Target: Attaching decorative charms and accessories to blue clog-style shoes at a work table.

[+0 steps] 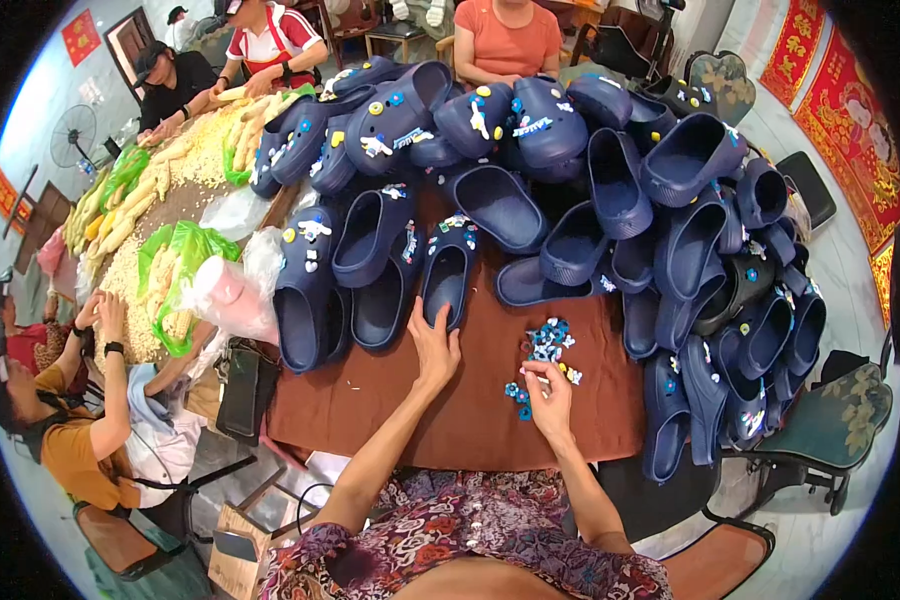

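A navy clog (448, 275) with small white and blue charms on its toe lies on the brown cloth, heel toward me. My left hand (434, 350) holds it by the heel, thumb and fingers curled round the rim. To the right, several small shoe charms (547, 340) in blue, white and yellow form a loose heap. My right hand (548, 398) is at the near side of that heap with thumb and fingertips pinched together; what is between them is too small to tell. A few blue flower charms (519, 398) lie just left of it.
Navy clogs (550, 125) are piled along the far side, and more clogs (710, 300) on the right. At the left, a pink roll in clear plastic (232, 298) sits near a table of corn (160, 225), where people work. A chair (830, 420) stands at right.
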The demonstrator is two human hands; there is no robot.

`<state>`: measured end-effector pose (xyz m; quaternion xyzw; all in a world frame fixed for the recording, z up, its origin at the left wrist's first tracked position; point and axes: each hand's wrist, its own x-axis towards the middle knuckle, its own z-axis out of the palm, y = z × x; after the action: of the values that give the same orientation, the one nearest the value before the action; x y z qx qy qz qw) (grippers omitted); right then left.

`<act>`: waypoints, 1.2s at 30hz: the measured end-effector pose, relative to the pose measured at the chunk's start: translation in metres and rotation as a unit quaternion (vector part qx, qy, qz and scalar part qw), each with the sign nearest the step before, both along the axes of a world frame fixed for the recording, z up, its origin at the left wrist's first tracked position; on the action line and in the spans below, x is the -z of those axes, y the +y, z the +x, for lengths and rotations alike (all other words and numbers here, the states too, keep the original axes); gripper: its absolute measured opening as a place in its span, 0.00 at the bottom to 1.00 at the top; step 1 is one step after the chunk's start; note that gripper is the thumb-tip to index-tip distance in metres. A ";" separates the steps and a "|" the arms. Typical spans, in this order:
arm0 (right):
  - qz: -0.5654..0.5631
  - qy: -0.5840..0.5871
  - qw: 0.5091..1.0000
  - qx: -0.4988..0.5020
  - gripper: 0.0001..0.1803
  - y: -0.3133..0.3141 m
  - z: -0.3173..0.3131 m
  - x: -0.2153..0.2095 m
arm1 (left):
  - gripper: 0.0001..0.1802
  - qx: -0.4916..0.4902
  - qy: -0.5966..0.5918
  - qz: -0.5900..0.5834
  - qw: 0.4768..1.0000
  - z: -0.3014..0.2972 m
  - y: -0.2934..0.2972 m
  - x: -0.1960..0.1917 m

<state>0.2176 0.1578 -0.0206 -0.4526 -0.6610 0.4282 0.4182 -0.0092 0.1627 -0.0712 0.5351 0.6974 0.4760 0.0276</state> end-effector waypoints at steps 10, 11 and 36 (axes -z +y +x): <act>-0.036 -0.043 0.997 -0.043 0.08 -0.025 -0.009 0.009 | 0.32 -0.003 0.006 0.004 1.000 -0.005 -0.010 -0.031; -0.022 -0.048 0.998 -0.043 0.08 -0.025 -0.009 0.010 | 0.32 -0.008 0.007 0.003 1.000 -0.008 -0.007 -0.039; 0.046 -0.103 0.993 -0.036 0.07 -0.018 -0.012 0.018 | 0.47 -0.152 -0.201 -0.032 0.967 -0.209 0.179 -0.141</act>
<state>0.2055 0.1401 -0.0387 -0.4502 -0.7355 0.3631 0.3528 -0.2181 0.3422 0.0699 0.3146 0.7658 0.5496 0.1117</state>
